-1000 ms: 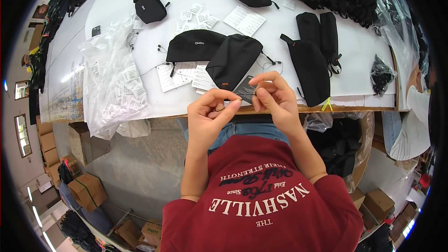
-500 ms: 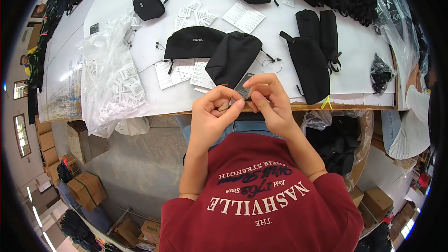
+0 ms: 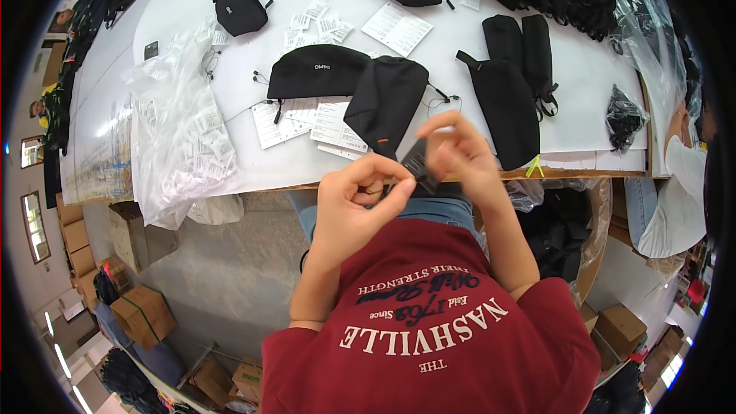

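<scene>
My left hand (image 3: 356,195) is closed in a pinch at the table's front edge; what sits between its thumb and forefinger is too small to make out. Beside those fingertips is a dark hang tag (image 3: 418,165) with pale print, partly blurred. My right hand (image 3: 464,157) is just right of the tag, its fingers smeared by motion. Beyond both hands lies a black fabric pouch (image 3: 387,96) with a small orange tab, its near end close to my left fingers. Another black pouch (image 3: 314,70), with a zip pull, lies against its left side.
A clear plastic bag (image 3: 184,130) of white labels covers the left front of the table. Printed sheets (image 3: 337,126), loose labels (image 3: 318,23) and a leaflet (image 3: 396,28) lie around the pouches. At right are more black pouches (image 3: 506,107) and a small bag of black cords (image 3: 626,119).
My right hand has moved up and right, away from my left fingertips. The dark tag now shows more between the hands. The near pouch has shifted slightly.
</scene>
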